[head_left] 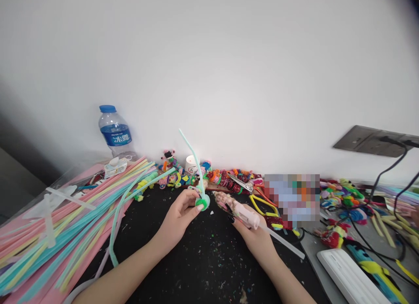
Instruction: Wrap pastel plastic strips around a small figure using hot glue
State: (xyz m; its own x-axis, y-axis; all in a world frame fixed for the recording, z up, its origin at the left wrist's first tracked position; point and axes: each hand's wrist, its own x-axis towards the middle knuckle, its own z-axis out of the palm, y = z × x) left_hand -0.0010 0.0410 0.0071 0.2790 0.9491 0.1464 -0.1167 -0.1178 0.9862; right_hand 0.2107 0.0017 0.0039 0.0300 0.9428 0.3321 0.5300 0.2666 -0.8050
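Between the fingertips of my left hand is a small pipe-cleaner piece, bright green and pale mint. One long mint stem rises from it and bends to the upper left. My right hand is closed around a pink glue gun with a brown-stained front. A translucent glue stick juts from its back end toward the lower right. The nozzle points at the green piece, a small gap apart from it. Both hands are above a black mat strewn with tiny scraps.
Pastel pipe cleaners spread across the left. A water bottle and a white cup stand by the wall. Scissors and yellow-handled pliers lie among finished pipe-cleaner figures. At right are a white power bank-like block and black cables.
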